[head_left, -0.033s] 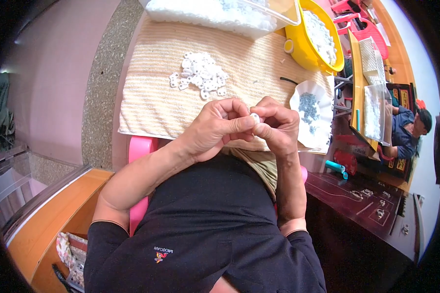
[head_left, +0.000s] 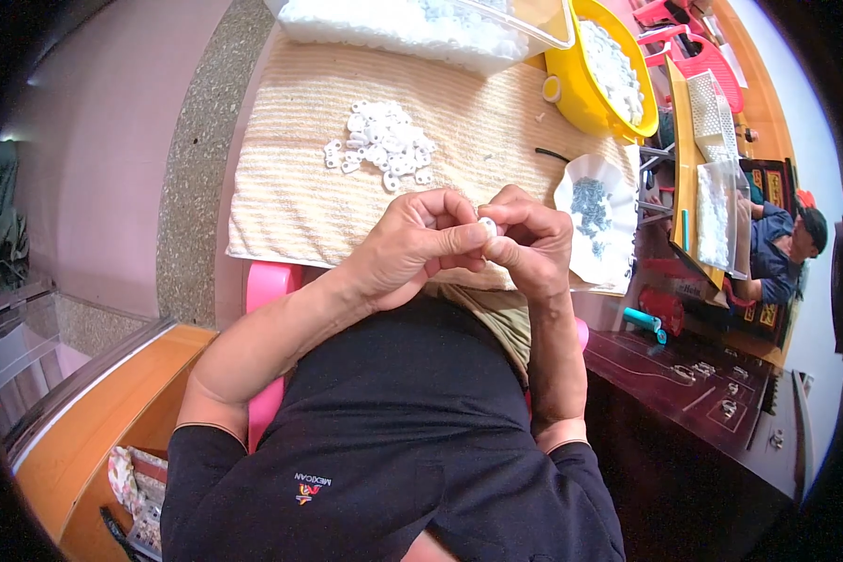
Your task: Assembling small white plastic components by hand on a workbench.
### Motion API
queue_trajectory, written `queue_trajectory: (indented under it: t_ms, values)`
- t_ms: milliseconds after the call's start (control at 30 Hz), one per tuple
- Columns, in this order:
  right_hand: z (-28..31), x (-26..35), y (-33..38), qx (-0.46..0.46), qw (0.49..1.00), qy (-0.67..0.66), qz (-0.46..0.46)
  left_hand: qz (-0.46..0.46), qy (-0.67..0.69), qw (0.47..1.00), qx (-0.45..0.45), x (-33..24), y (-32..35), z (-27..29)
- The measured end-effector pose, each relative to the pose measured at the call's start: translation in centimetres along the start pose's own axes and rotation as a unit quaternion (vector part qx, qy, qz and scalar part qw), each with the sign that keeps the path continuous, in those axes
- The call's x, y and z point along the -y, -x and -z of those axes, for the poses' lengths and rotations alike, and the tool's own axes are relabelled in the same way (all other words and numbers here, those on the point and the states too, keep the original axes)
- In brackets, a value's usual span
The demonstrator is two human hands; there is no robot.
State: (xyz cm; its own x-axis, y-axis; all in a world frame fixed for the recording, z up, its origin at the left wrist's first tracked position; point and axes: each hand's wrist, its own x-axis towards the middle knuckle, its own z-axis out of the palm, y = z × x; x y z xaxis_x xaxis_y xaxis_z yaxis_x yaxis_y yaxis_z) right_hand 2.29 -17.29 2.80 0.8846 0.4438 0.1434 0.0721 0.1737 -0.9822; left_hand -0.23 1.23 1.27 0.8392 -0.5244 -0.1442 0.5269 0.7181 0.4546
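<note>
A small white plastic piece (head_left: 489,228) is pinched between my two hands above the front edge of a striped towel (head_left: 286,201). My left hand (head_left: 420,236) has its thumb pressed against the piece, fingers curled behind. From the other side my right hand (head_left: 537,241) grips it with thumb and forefinger; the fingers hide most of it. Beyond my left hand lies a loose pile of similar white plastic pieces (head_left: 384,140). Right of my right hand, a white fluted dish (head_left: 615,251) holds a heap of tiny dark grey parts (head_left: 590,206).
At the back stand a clear bin (head_left: 534,42) and a yellow tub (head_left: 569,80), both filled with white pieces. A short black strip (head_left: 553,154) lies near the dish. Far right, another person (head_left: 779,244) sits by a wooden table (head_left: 684,169) with a clear box.
</note>
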Motion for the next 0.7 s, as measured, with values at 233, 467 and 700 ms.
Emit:
queue_trajectory:
  t_ms: [233, 467, 700]
  values:
    - [0.3, -0.2, 0.2, 0.008, 0.997, -0.057, -0.051, 0.020, -0.014, 1.000, 0.001, 0.0, -0.4, 0.4]
    - [1.0, 1.8, 0.4, -0.003, 0.994, 0.005, -0.105, 0.040, -0.012, 0.999, -0.014, 0.1, -0.4, 0.3]
    - [9.5, 6.9, -5.9, -0.248, 0.910, 0.330, -0.035, 0.033, -0.052, 0.997, -0.037, 0.0, -0.3, 0.2]
